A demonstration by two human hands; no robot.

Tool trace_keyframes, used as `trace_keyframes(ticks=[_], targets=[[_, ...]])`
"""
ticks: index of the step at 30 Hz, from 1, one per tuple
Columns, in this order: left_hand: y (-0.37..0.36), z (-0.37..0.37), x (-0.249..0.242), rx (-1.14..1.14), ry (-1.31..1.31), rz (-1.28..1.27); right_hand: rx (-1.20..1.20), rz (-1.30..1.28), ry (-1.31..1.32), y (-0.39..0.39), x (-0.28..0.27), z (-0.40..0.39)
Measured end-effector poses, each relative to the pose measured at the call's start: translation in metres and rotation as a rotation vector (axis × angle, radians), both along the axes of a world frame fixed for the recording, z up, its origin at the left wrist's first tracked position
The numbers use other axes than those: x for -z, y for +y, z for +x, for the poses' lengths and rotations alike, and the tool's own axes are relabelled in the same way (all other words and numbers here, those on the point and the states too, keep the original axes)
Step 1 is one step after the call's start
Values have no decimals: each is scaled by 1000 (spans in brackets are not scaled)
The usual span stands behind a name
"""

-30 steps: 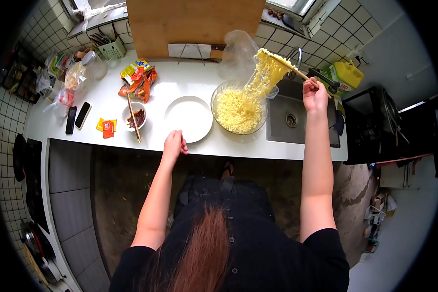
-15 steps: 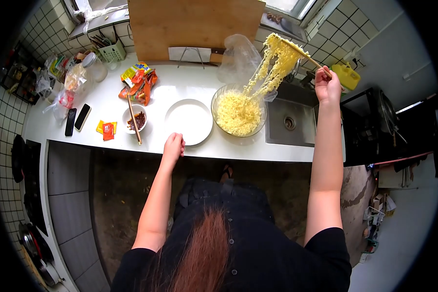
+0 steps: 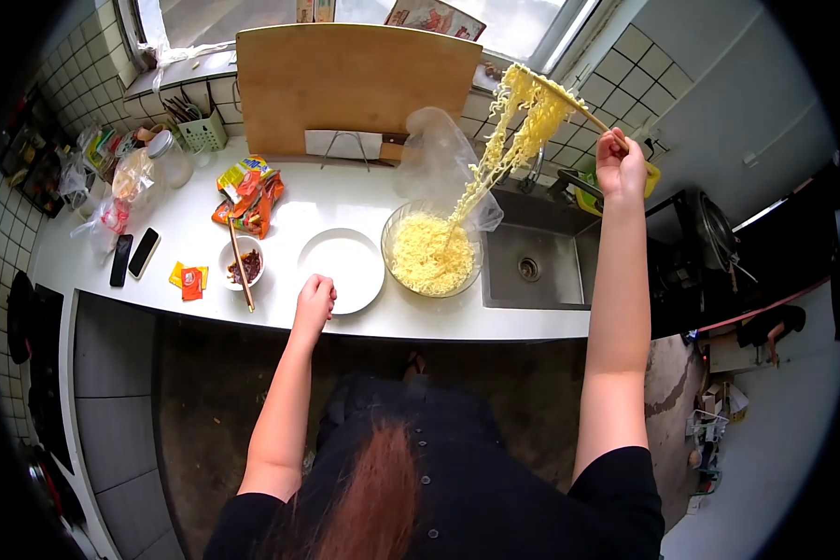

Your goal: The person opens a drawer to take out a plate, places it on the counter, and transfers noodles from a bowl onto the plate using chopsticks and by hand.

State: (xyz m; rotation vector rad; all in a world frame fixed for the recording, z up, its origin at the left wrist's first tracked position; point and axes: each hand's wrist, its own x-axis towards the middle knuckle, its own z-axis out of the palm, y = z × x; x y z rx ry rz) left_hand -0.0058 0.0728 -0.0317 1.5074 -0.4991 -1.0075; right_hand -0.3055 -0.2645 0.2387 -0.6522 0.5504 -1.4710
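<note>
My right hand point(image 3: 623, 163) is raised above the sink side, closed around chopsticks point(image 3: 583, 112). A thick tangle of yellow noodles point(image 3: 518, 117) hangs from them, its lower strands trailing down into a glass bowl point(image 3: 482, 266) full of noodles point(image 3: 429, 255). Beside the bowl lies a white plate point(image 3: 350, 261), with only its flat white surface showing. My left hand point(image 3: 316, 301) is a loose fist at the plate's near left rim; nothing shows in it. Left of the plate, a small white bowl point(image 3: 227, 277) holds dark red sauce point(image 3: 248, 267), with chopsticks point(image 3: 241, 261) resting across it.
A steel sink point(image 3: 541, 247) adjoins the glass bowl, and a clear plastic bag point(image 3: 439, 159) stands behind it. An orange noodle packet point(image 3: 249, 201), small sachets point(image 3: 191, 281) and two phones point(image 3: 144, 253) lie to the left. A wooden board point(image 3: 345, 89) leans at the back.
The view has tilted up and shifted right, so everything appears lower and further left. The raised noodles hang in a narrower strand over the bowl. Both hands keep their grip shapes.
</note>
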Motion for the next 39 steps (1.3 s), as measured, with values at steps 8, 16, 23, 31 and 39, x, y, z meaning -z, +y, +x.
trace_keyframes(ticks=[8,16,23,31,39], targets=[[-7,2,-6,13,32,-32,59,-12,80,2,-22,7],[-9,5,-7,-13,34,-61,-16,-16,44,-4,-21,6],[-12,8,-6,-7,25,-39,4,-24,20,-10,-48,13],[-18,9,-6,19,6,-35,21,-74,26,-16,-74,16],[-25,8,-11,-7,9,-53,16,-80,65,-23,-78,20]])
